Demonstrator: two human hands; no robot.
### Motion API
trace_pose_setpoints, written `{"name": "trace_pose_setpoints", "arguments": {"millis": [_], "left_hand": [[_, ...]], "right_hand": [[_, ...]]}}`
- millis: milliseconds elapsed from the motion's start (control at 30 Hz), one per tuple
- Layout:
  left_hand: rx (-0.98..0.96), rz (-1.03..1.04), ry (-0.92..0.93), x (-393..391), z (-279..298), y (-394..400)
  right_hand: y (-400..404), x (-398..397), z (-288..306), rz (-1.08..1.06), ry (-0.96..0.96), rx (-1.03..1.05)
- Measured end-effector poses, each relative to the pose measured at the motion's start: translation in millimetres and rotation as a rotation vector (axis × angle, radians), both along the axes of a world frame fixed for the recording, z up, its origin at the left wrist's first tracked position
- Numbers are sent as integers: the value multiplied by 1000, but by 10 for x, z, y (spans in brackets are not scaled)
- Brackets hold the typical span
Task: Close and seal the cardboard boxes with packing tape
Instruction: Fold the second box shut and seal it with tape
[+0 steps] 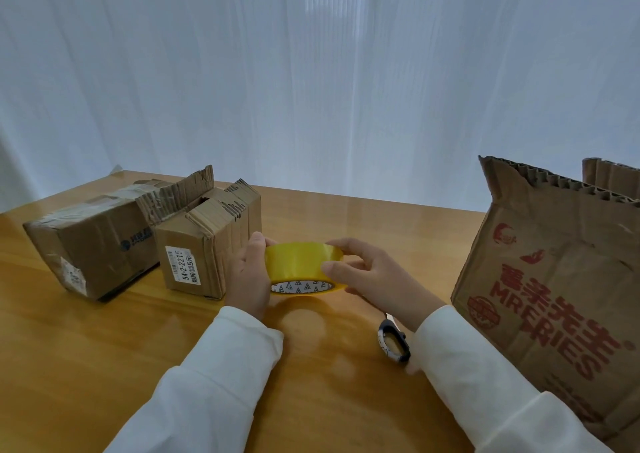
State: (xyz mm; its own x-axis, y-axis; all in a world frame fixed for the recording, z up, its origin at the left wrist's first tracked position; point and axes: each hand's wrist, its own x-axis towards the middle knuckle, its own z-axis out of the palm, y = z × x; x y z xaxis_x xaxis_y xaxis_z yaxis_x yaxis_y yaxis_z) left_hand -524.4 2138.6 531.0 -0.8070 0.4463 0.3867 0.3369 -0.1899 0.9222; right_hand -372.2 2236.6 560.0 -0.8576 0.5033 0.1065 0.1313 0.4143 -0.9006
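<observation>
Over the desk (104,331), your left hand (247,276) and right hand (374,276) grip the tape roll (299,262); both small boxes (211,237) gape, unsealed.

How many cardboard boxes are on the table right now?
3: a taped box at far left, a smaller torn-flap box beside it, and a large printed box at right, partly out of frame.

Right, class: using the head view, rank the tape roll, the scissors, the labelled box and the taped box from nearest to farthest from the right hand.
Measured from the right hand:
1. Tape roll, held in its fingers, to its left.
2. Scissors, on the table just below the wrist.
3. Labelled box, left, beyond the left hand.
4. Taped box, far left.
</observation>
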Motion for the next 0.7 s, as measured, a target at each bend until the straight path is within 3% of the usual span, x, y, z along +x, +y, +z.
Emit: {"name": "trace_pose_setpoints", "arguments": {"millis": [167,233,433,567,700], "left_hand": [[42,22,-39,-10,-7,26],[19,60,24,-1,-16,6],[20,23,-69,-14,-16,14],[-4,54,-22,22,-10,3],[18,36,-104,28,13,5]], "right_hand": [[19,-28,-54,8,3,-19],[10,-26,-46,0,21,25],[-53,-27,-48,-64,70,114],[-86,-39,-76,-93,84,225],[-71,-41,-141,-154,115,392]]}}
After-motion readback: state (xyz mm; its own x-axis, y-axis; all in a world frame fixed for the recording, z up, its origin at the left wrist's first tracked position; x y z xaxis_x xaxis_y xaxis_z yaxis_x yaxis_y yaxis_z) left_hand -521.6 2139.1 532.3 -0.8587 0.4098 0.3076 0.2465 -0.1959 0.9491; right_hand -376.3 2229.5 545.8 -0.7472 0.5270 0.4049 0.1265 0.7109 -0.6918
